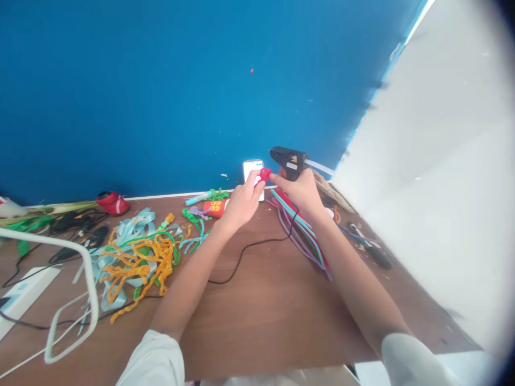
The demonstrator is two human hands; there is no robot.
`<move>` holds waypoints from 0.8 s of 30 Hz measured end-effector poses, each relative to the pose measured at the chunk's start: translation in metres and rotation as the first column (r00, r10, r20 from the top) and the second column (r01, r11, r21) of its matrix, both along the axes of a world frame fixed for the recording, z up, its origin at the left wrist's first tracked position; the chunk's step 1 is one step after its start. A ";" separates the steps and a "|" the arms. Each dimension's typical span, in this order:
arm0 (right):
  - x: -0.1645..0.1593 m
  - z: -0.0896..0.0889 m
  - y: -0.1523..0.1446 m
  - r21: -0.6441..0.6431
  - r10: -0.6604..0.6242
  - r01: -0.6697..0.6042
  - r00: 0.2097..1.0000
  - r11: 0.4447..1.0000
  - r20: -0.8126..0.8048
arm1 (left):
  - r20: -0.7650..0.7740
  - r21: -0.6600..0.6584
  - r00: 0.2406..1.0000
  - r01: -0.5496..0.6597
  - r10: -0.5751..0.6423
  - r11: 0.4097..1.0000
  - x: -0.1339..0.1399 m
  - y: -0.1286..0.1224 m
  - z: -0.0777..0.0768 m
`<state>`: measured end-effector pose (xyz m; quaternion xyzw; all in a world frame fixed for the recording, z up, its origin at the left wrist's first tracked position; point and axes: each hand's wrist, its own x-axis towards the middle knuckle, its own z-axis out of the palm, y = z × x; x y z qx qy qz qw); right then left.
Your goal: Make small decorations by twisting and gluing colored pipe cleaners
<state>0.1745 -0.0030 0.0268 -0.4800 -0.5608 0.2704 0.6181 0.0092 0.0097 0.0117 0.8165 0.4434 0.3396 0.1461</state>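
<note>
Above the table near the blue wall, my left hand [244, 203] pinches a small red fuzzy piece [265, 174], seemingly bent pipe cleaner, between thumb and fingers. Close on its right, my right hand [303, 193] is closed around the handle of a black hot glue gun [287, 157]. The gun's nozzle points left, and a whitish glue stick [319, 166] sticks out of its back. My right thumb reaches left to the red piece. Fingers around the handle are mostly hidden. Behind my left hand a phone with a lit screen [250, 167] leans against the wall.
Red, light blue and purple pipe cleaners [300, 230] lie under my right forearm. A black cord [257, 244] crosses the table. Leftward are tangled orange pipe cleaners [151, 262], blue ribbon [139, 225], a red tube [215, 208], a white frame [92, 284] and a power strip [26, 295].
</note>
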 end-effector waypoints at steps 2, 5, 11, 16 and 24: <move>-0.001 0.002 -0.002 0.002 0.031 -0.031 0.999 1.000 -0.037 | -0.077 0.043 0.996 -0.032 0.035 0.999 0.001 0.000 0.000; 0.000 0.002 -0.002 0.022 0.026 -0.026 1.000 0.999 -0.002 | -0.153 0.072 0.986 -0.050 0.061 0.996 0.002 0.001 -0.001; 0.001 -0.006 0.006 0.033 -0.007 0.006 0.999 0.999 0.044 | -0.212 0.053 0.976 -0.045 0.056 0.998 0.004 0.000 -0.002; -0.002 -0.010 0.009 0.048 -0.016 0.011 0.996 0.999 0.092 | -0.239 0.141 0.963 -0.092 0.124 0.986 0.010 -0.004 -0.007; -0.013 -0.014 0.003 0.068 -0.128 0.114 0.961 0.991 0.245 | -0.186 0.156 0.975 -0.093 0.122 0.983 0.012 -0.003 -0.015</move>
